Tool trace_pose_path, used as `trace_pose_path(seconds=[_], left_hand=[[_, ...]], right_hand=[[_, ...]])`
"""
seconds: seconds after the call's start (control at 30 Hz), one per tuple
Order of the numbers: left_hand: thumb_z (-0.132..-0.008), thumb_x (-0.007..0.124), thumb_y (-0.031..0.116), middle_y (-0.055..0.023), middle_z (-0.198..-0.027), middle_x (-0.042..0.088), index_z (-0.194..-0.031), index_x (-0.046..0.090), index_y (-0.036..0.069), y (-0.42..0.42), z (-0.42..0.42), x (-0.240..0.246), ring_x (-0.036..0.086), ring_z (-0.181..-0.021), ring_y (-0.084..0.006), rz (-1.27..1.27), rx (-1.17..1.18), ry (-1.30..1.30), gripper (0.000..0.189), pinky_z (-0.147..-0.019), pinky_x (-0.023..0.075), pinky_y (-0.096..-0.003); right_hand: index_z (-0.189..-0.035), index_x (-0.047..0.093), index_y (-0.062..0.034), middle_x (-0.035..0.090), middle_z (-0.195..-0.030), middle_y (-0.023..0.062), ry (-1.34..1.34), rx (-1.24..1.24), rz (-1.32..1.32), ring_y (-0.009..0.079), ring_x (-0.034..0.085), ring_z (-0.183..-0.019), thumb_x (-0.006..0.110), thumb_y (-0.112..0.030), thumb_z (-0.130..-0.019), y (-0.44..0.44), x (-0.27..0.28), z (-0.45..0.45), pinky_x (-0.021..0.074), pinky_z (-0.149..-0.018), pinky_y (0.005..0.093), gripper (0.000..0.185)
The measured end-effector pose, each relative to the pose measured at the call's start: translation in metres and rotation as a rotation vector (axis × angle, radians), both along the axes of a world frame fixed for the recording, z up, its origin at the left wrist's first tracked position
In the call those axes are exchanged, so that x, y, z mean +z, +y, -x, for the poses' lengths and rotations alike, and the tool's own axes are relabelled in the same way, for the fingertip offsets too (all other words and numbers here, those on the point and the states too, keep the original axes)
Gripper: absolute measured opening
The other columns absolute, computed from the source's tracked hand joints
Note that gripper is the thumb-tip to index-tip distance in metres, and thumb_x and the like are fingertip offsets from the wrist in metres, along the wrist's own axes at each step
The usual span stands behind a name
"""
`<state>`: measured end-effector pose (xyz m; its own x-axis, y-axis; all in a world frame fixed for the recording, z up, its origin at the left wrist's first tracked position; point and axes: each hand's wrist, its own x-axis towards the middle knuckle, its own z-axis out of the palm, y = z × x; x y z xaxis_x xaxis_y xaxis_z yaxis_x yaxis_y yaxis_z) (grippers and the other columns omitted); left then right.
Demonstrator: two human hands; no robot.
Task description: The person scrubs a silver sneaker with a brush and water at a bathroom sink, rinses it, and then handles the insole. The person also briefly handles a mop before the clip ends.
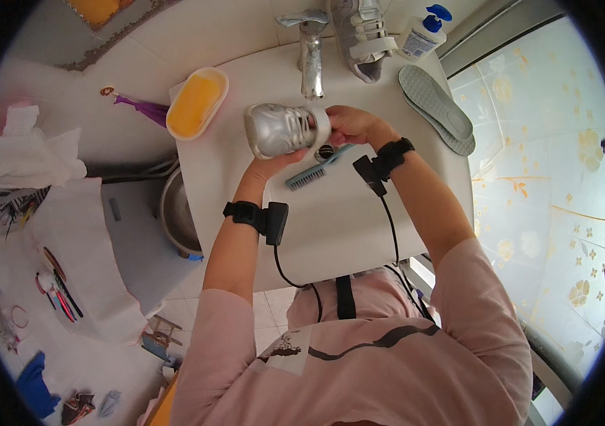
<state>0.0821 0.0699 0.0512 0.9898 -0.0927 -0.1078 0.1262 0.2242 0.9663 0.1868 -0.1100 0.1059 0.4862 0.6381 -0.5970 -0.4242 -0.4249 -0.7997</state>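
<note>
A silver-grey sneaker with white laces is held up over the white washbasin, its toe towards the left. From below, my left hand grips the shoe, most of its fingers hidden behind it. My right hand has hold of the shoe's right end near the white strap. Directly above the shoe is the chrome faucet. Beneath my hands a blue-grey scrubbing brush lies bristles outward in the basin, beside the drain.
A second grey sneaker leans behind the faucet, near a pump bottle. Two grey insoles lie on the right rim. At left sits a soap dish with a yellow bar. A metal basin stands lower left. Cables hang from both wrist straps.
</note>
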Motion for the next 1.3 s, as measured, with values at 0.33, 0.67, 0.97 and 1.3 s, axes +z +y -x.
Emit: trace_pose_path(seconds=[0.33,0.67,0.97,1.3], left_hand=[[-0.064,0.077,0.007,-0.0092,-0.113,0.051,-0.12,0.039,0.004,0.0,0.004,0.005,0.052,-0.103,-0.0191,-0.236,0.393,-0.232,0.067,-0.086,0.0449,-0.0316],[-0.068,0.074,0.008,-0.0157,-0.117,0.046,-0.123,0.025,-0.001,-0.001,0.009,-0.007,0.05,-0.106,-0.0253,-0.522,0.358,-0.157,0.075,-0.089,0.0412,-0.0345],[-0.068,0.075,0.015,-0.0178,-0.12,0.042,-0.123,0.023,-0.001,-0.021,0.014,-0.006,0.045,-0.111,-0.0273,-0.485,0.442,-0.107,0.077,-0.093,0.0362,-0.0377],[-0.068,0.073,0.006,-0.0078,-0.111,0.054,-0.118,0.044,0.001,-0.043,-0.012,-0.007,0.053,-0.101,-0.0176,0.101,0.182,0.141,0.058,-0.087,0.0439,-0.0309]], right_hand=[[-0.092,0.054,-0.0065,0.055,-0.079,-0.0001,-0.007,-0.711,-0.493,0.0096,0.05,-0.068,0.057,-0.011,-0.083,0.022,-0.006,0.025,0.0423,-0.061,0.0238,0.01],[-0.107,0.046,-0.0015,0.056,-0.102,0.0094,0.02,-1.101,-0.656,0.0186,0.054,-0.084,0.052,-0.019,-0.088,0.073,-0.014,0.042,0.0444,-0.077,0.0305,0.027],[-0.074,0.062,-0.0023,0.057,-0.061,0.0124,-0.611,-0.902,0.176,0.0283,0.055,-0.056,0.055,-0.037,-0.085,0.087,-0.022,0.024,0.0422,-0.053,0.0333,0.036],[-0.085,0.06,0.0011,0.058,-0.068,0.0087,-0.471,-0.991,-0.055,0.0152,0.051,-0.063,0.051,-0.04,-0.088,0.023,-0.033,0.018,0.0419,-0.059,0.0296,0.042]])
